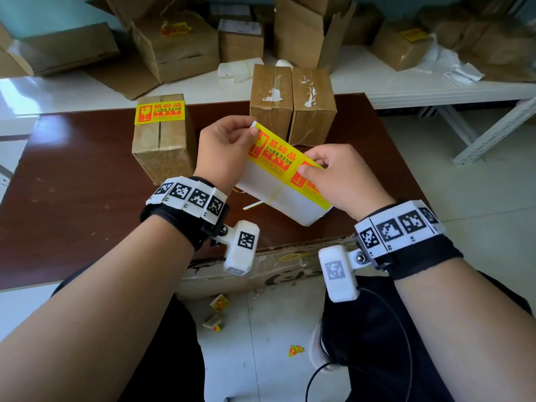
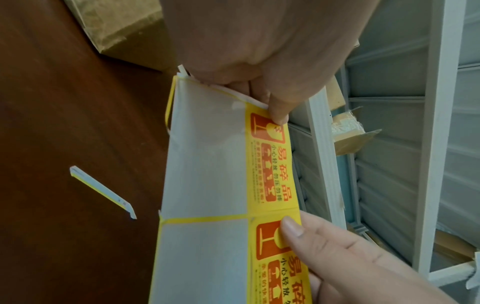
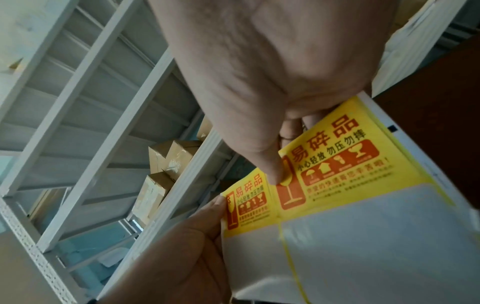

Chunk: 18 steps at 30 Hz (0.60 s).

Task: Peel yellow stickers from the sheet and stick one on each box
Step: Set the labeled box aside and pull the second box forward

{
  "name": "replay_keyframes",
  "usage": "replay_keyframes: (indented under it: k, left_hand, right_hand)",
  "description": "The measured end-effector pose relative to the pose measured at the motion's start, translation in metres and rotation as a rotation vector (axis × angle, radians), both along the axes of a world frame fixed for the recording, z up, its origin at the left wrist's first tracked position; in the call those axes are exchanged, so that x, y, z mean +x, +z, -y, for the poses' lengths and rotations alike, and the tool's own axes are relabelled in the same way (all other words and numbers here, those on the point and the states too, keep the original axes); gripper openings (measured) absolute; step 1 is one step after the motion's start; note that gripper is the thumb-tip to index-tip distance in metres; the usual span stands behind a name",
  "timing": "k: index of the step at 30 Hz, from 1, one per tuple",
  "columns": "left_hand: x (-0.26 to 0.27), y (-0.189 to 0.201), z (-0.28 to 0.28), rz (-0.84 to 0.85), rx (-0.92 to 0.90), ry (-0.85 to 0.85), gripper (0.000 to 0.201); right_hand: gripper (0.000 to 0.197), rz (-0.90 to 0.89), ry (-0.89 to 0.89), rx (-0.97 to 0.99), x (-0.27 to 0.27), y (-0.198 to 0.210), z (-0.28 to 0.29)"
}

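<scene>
Both hands hold the sticker sheet (image 1: 272, 195) above the brown table (image 1: 72, 181). The sheet is white backing with two yellow-and-red stickers left along one edge. My left hand (image 1: 229, 149) pinches the far corner of the sheet at one yellow sticker (image 1: 271, 153) (image 2: 269, 164) (image 3: 246, 203). My right hand (image 1: 333, 175) pinches the sheet at the second sticker (image 1: 307, 184) (image 3: 345, 160), thumb (image 2: 292, 228) on its red glass mark. A box (image 1: 162, 137) on the left carries a yellow sticker (image 1: 160, 112). Two bare boxes (image 1: 293, 103) stand side by side beyond the sheet.
A thin paper strip (image 2: 103, 192) lies on the table under the sheet. Several more cardboard boxes (image 1: 177, 44) crowd the white shelf (image 1: 435, 88) behind. Crumpled sticker scraps (image 1: 219, 311) lie on the floor. A cable (image 1: 403, 329) runs over my lap.
</scene>
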<state>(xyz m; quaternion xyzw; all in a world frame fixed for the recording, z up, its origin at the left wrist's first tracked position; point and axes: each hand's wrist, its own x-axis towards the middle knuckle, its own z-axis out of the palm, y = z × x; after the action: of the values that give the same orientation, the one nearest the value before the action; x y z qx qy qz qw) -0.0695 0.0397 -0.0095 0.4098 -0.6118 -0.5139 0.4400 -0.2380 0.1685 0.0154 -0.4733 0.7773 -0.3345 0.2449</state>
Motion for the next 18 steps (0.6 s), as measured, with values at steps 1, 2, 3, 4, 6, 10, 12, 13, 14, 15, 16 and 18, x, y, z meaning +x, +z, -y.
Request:
replay_keyframes:
  k: [1, 2, 3, 4, 6, 10, 12, 13, 14, 15, 16, 18]
  left_hand:
    - [0.0, 0.0, 0.001, -0.009, -0.003, 0.003, 0.017]
    - [0.0, 0.0, 0.001, -0.015, -0.007, 0.01, 0.016]
    - [0.0, 0.0, 0.002, -0.017, -0.013, 0.019, 0.016]
    - [0.0, 0.0, 0.003, -0.019, -0.021, 0.03, 0.017]
    - [0.002, 0.0, 0.005, -0.023, -0.047, 0.047, 0.023]
    - [0.006, 0.0, 0.004, -0.014, -0.093, 0.057, 0.029]
    - [0.006, 0.0, 0.002, 0.027, -0.122, 0.064, 0.025]
    - [0.007, 0.0, 0.001, 0.053, -0.138, 0.063, 0.023]
    - [0.007, 0.0, 0.0, 0.077, -0.155, 0.059, 0.021]
    - [0.007, 0.0, -0.002, 0.103, -0.175, 0.053, 0.021]
    - [0.008, -0.001, -0.003, 0.13, -0.201, 0.05, 0.023]
    - [0.008, -0.002, -0.006, 0.177, -0.276, 0.041, 0.025]
  right_hand:
    - [0.013, 0.016, 0.002, -0.001, 0.0, -0.001, 0.0]
    - [0.014, 0.034, 0.004, -0.004, 0.0, -0.003, 0.001]
    - [0.015, 0.052, 0.008, -0.01, -0.001, -0.005, 0.002]
    - [0.016, 0.066, 0.01, -0.018, -0.002, -0.007, 0.004]
    - [0.017, 0.104, 0.002, -0.037, -0.003, -0.009, 0.007]
    - [0.018, 0.171, -0.031, -0.058, -0.004, -0.01, 0.011]
    - [0.017, 0.193, -0.043, -0.072, -0.002, -0.011, 0.012]
    - [0.017, 0.2, -0.046, -0.077, -0.002, -0.011, 0.013]
    - [0.017, 0.207, -0.048, -0.08, -0.001, -0.011, 0.013]
    - [0.017, 0.215, -0.051, -0.086, 0.0, -0.012, 0.013]
    - [0.017, 0.223, -0.054, -0.094, 0.0, -0.012, 0.014]
    - [0.017, 0.226, -0.063, -0.11, 0.0, -0.013, 0.014]
